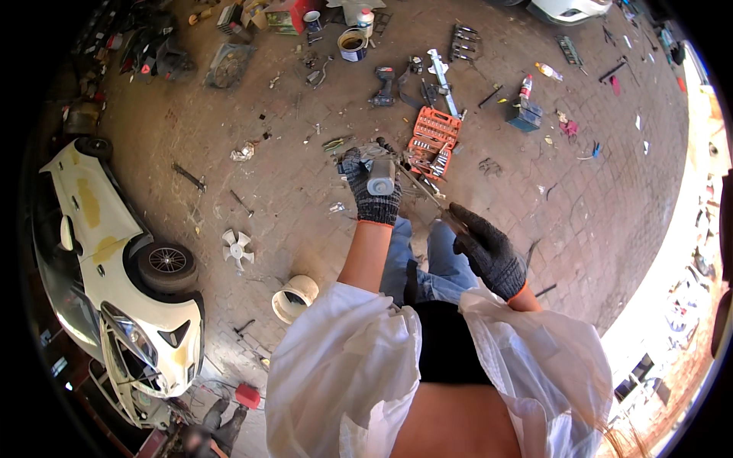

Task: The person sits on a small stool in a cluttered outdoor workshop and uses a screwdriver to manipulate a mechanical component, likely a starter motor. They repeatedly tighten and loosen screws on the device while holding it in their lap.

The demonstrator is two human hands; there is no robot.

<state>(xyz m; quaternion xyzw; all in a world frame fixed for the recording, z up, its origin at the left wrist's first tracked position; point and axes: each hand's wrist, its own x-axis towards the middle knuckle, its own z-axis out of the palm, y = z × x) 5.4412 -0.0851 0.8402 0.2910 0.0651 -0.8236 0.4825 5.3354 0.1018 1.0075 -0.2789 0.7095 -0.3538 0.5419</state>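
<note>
My left hand (368,191), in a dark knit glove, grips a grey metal assembly (380,175) with a squarish housing, held above my jeans-clad legs. A thin metal rod (420,184) slants from the assembly toward my right hand (491,252), also gloved, whose long fingers are pressed together around its lower end; the exact grip is partly hidden. Just beyond lies an open orange socket set (434,126), with a cordless drill (383,85) and green-handled pliers (334,143) on the paving nearby.
A white car (107,244) with patchy panels stands at left; another person (221,431) is below it. A white bucket (294,299), white fan (238,248), dark battery-like box (524,116), paint can (352,45) and scattered tools (463,42) lie on the brick floor.
</note>
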